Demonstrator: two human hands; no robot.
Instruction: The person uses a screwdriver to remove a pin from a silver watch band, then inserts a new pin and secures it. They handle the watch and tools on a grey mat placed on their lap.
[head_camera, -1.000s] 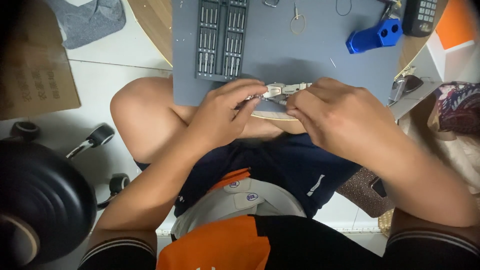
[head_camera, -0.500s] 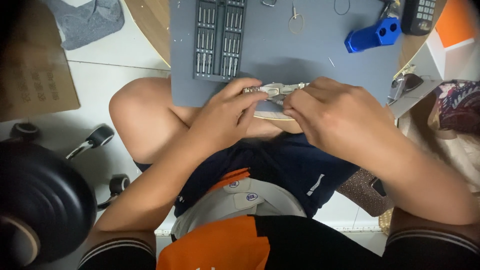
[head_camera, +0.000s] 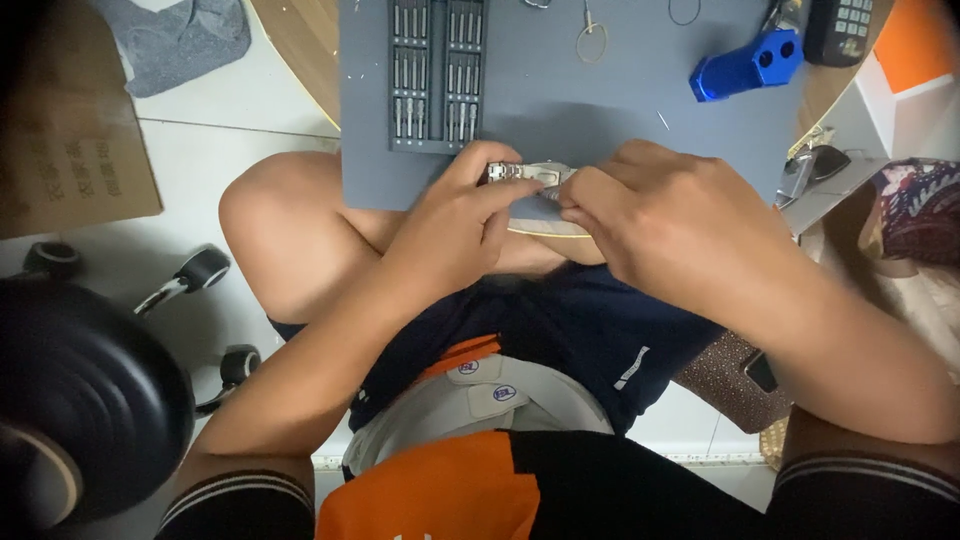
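Left hand (head_camera: 455, 225) and right hand (head_camera: 665, 225) both pinch the metal watch (head_camera: 530, 176) at the grey mat (head_camera: 620, 110) edge; a slip risks dropping it floorward

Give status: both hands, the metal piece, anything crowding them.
Left hand and right hand both pinch the small metal piece at the grey mat's near edge. Screwdriver bit tray sits just behind the left fingers. Blue block well apart.
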